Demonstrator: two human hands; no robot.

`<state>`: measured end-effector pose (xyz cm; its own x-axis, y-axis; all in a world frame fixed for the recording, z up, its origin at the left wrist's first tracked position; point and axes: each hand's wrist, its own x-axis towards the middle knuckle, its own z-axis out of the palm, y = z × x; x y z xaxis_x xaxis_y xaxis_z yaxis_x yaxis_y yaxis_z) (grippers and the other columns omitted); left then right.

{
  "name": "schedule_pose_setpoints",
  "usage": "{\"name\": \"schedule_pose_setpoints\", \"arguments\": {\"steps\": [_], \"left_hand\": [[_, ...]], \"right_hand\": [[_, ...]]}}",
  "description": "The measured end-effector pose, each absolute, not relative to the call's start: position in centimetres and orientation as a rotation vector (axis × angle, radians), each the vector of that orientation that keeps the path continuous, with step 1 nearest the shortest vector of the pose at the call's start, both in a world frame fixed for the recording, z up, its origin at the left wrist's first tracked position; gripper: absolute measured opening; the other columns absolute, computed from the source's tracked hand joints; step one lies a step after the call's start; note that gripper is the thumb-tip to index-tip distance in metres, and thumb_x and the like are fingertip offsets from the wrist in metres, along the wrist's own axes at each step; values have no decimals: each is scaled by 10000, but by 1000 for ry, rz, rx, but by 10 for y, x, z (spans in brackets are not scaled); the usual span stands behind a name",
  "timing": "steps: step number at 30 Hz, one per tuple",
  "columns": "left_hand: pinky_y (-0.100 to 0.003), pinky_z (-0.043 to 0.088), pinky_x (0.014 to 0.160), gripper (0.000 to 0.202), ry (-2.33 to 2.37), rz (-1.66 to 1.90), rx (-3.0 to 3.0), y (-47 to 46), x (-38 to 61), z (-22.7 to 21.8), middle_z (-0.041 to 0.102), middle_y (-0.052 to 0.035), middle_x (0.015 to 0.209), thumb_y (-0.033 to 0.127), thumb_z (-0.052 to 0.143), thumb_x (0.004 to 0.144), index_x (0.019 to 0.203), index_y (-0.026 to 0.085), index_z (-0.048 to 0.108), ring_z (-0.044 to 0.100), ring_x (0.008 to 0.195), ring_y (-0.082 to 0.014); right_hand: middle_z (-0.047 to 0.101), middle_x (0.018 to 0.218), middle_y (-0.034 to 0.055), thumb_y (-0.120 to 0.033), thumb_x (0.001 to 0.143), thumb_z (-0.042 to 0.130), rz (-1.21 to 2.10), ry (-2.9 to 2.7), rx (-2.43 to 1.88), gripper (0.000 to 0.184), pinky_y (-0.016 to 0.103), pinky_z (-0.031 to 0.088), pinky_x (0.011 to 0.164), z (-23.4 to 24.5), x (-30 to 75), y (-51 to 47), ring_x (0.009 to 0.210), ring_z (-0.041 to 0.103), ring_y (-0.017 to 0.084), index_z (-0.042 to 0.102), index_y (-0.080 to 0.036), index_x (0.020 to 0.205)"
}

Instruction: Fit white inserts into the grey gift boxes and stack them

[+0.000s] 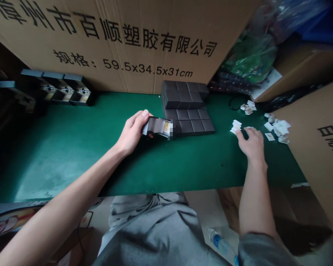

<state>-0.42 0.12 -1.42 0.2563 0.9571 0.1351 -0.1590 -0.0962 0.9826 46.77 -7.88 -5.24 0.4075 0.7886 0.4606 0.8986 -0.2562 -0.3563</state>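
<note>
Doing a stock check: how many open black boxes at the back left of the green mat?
3, side by side at the back of the green mat, by the cardboard carton: the left box, the middle box, the right box. A dark piece further left may be another; cannot tell.

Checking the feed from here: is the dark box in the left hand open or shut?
Apparently open: a pale flap sticks out of the dark box at the left hand; its far end is blurred.
</note>
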Motion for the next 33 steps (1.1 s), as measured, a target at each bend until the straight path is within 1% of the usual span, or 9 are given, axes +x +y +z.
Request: {"name": "schedule_pose_setpoints", "arguments": {"steps": [4,10,14,16,20,24,27,29,33], "left_hand": [[-293,530,565,456,878,1151,1324,0,-3,-12,686,-39,748,622,548,989,923,193,687,660,585,-182],[-310,538,563,479,896,1158,1333,1,-4,-11,688,-53,745,638,524,986,912,192,681,658,586,-195],[-309,535,563,445,862,1170,1302,1,-5,-10,691,-53,747,609,553,985,912,191,690,654,584,-190],[-312,536,566,444,858,1167,1296,1,-4,-9,692,-51,746,610,561,983,911,192,691,655,585,-189],[-311,526,543,479,861,1168,1269,0,-3,-10,678,-47,726,642,559,977,886,191,693,645,572,-186],[-323,525,522,531,847,1159,1215,1,0,-10,663,-62,711,684,526,973,855,190,681,643,580,-203],[-342,536,528,569,868,1150,1141,2,1,-6,649,-82,739,720,493,964,881,185,668,674,653,-242],[-351,542,546,587,884,1140,1086,3,1,-3,639,-93,780,734,475,963,900,178,654,688,703,-256],[-323,535,534,584,877,1129,999,3,1,3,613,-71,772,736,475,967,898,176,628,669,648,-209]], "right_hand": [[732,1238,181,-454,890,553,-334,-1473,-2098,315,621,390,1220,-65,466,-81,1293,617,345,727,-193,923],[754,1216,198,-519,869,597,-281,-1425,-2032,384,584,419,1204,-56,448,-81,1292,625,364,747,-169,925],[754,1116,186,-491,943,487,-223,-1354,-2045,422,574,519,1080,-46,437,-97,1131,692,340,751,-172,1020],[732,1095,160,-479,898,546,-192,-1305,-2048,403,535,576,996,-42,433,-106,1042,707,313,761,-180,1062],[634,1231,132,-462,733,712,-87,-1199,-2056,449,482,622,892,-35,429,-116,1008,705,281,770,-218,1105],[566,1425,155,-476,682,810,58,-1179,-2158,592,493,599,915,-24,442,-111,996,725,275,737,-258,1227],[725,1171,142,-437,710,816,210,-1189,-2268,490,509,576,926,-18,457,-105,999,739,300,766,-241,1157],[766,993,103,-432,727,803,286,-1213,-2281,446,535,572,927,-14,461,-102,1005,743,318,780,-230,1124],[787,1063,92,-452,777,765,303,-1236,-2220,419,480,597,875,2,444,-100,1015,746,299,788,-246,1141]]}}
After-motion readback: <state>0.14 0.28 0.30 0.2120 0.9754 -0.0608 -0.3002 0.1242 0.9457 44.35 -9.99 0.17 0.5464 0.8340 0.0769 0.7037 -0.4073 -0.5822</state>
